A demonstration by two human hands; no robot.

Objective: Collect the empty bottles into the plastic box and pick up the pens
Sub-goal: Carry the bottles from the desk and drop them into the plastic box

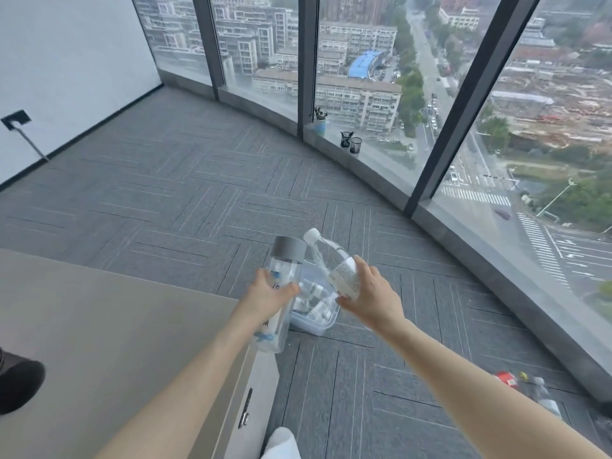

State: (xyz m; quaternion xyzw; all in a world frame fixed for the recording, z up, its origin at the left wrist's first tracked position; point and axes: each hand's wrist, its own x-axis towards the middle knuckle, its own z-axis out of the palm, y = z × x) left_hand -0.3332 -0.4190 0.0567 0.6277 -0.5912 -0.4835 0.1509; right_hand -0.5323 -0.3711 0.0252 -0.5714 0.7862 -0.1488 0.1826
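Observation:
My left hand (270, 294) grips a clear bottle with a grey cap (284, 270), held upright above the carpet. My right hand (374, 293) grips a clear bottle with a white cap and white label (334, 260), tilted with its cap toward the grey-capped one. Both hang over a clear plastic box (314, 324) on the floor, which holds several empty bottles. Two black mesh pen cups (351, 142) stand on the window ledge; the left one has pens in it.
A beige desk (116, 342) with a side handle fills the lower left. More bottles, one with a red label (506, 379), lie on the carpet at the lower right by the glass wall. A small potted plant (320, 122) sits on the ledge.

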